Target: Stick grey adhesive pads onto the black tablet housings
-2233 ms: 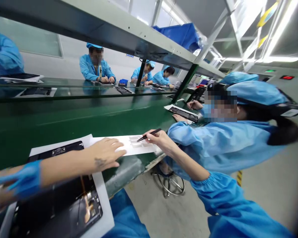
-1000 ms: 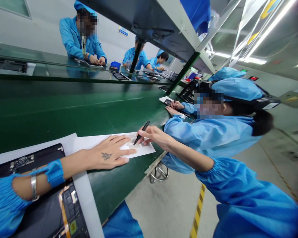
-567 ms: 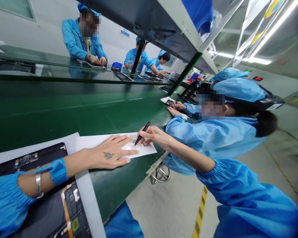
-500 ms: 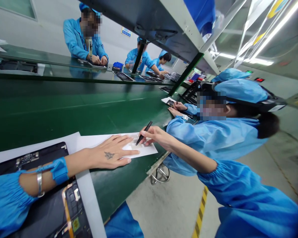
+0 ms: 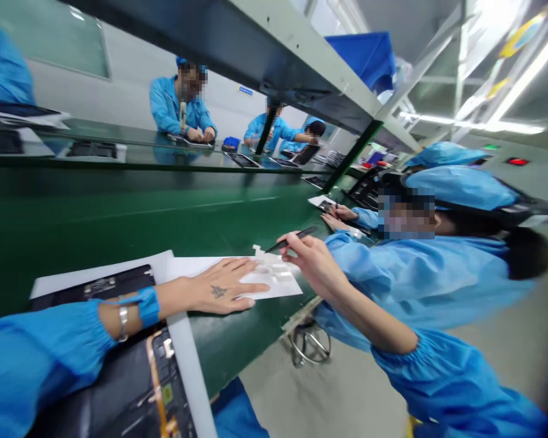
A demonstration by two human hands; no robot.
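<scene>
My left hand [image 5: 221, 289] lies flat, fingers spread, on a white sheet of paper [image 5: 201, 266] on the green bench. My right hand [image 5: 313, 258] is closed around slim black tweezers [image 5: 278, 244], held above the paper. A small pale piece [image 5: 257, 250] shows at the tweezers' tip. Translucent whitish patches [image 5: 281, 271] lie on the paper near my left fingertips. Under my left forearm is an opened black tablet-like device [image 5: 114, 383] with an orange-brown ribbon cable [image 5: 158, 377], resting on white sheeting.
A co-worker in blue [image 5: 383, 274] sits close on my right, hands over a small device. Across the green bench [image 5: 119, 213] other people in blue work behind a raised ledge with several devices [image 5: 241, 160]. A grey shelf [image 5: 296, 55] hangs overhead. A metal stool [image 5: 310, 344] stands below the edge.
My right hand has lifted and tilted the tweezers flatter, with a pale piece now at their tip. My left hand stays on the paper. The view has shifted, bringing more of the left side in.
</scene>
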